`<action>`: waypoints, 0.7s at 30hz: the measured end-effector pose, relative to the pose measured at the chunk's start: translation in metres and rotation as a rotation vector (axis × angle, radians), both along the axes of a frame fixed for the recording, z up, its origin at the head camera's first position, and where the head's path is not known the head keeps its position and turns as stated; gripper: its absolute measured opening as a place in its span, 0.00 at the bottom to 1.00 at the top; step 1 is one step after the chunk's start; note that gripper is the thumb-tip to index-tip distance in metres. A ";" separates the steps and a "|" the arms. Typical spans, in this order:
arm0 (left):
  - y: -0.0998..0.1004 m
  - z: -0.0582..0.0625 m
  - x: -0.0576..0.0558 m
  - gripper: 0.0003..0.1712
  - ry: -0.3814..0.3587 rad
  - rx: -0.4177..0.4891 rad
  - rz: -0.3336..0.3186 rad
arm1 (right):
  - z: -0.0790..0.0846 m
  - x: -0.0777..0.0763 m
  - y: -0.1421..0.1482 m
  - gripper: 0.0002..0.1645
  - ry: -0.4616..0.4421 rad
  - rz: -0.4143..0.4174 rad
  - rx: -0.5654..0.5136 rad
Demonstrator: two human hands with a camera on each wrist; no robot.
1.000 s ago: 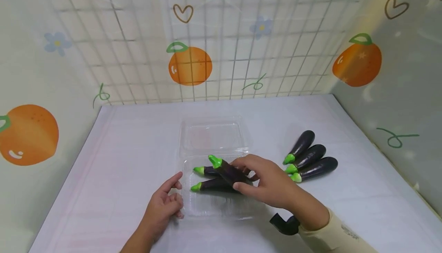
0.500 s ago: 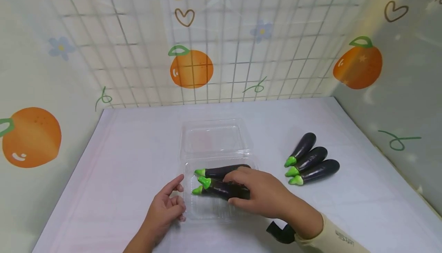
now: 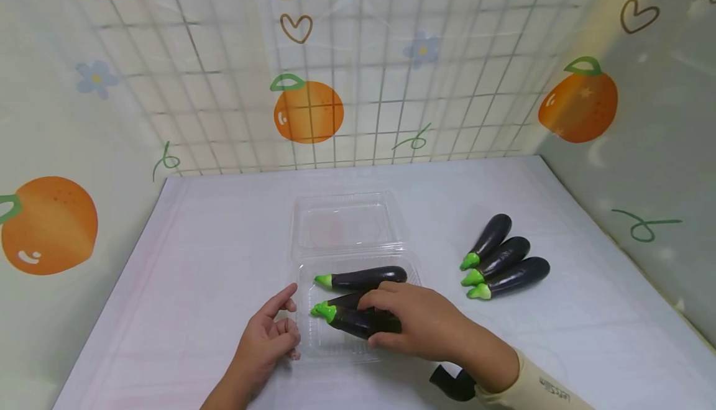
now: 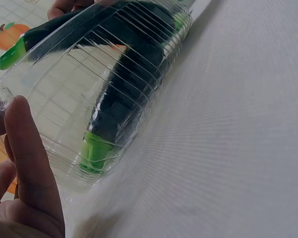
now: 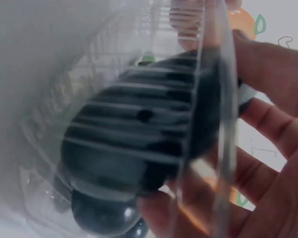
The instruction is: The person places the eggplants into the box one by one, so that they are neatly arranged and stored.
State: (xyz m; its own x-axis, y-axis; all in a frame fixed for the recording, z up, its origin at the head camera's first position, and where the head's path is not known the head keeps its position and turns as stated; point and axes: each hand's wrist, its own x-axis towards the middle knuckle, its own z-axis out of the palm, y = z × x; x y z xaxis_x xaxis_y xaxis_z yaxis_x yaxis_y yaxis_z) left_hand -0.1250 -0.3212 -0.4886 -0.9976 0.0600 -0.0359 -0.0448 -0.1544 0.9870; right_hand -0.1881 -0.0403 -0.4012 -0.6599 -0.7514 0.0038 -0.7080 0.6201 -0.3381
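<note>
A clear plastic clamshell box lies unfolded on the table, its lid laid back behind the base. My right hand holds an eggplant by its thick end, inside the base at the near side; thumb and fingers lie around it. A second eggplant is partly hidden beneath the hand and the held one. Farther back in the base lies a third eggplant, stem to the left. My left hand is at the box's left edge, and its extended finger touches the rim in the left wrist view.
Three more eggplants lie fanned out on the white tabletop to the right. A black strap hangs by the right wrist. Printed curtains over a wire grid enclose the table's back and sides.
My right hand has lowered the eggplant into the base and shifted it toward the near side, turning its stem to the left. The left hand has hardly moved.
</note>
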 end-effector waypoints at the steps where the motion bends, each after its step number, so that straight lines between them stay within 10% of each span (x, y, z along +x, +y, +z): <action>1: 0.000 -0.001 0.000 0.47 -0.002 0.002 -0.001 | 0.000 0.000 0.000 0.24 0.001 0.000 0.003; 21: 0.001 -0.001 0.000 0.47 0.007 0.005 0.002 | 0.004 -0.002 0.006 0.26 -0.073 -0.061 0.043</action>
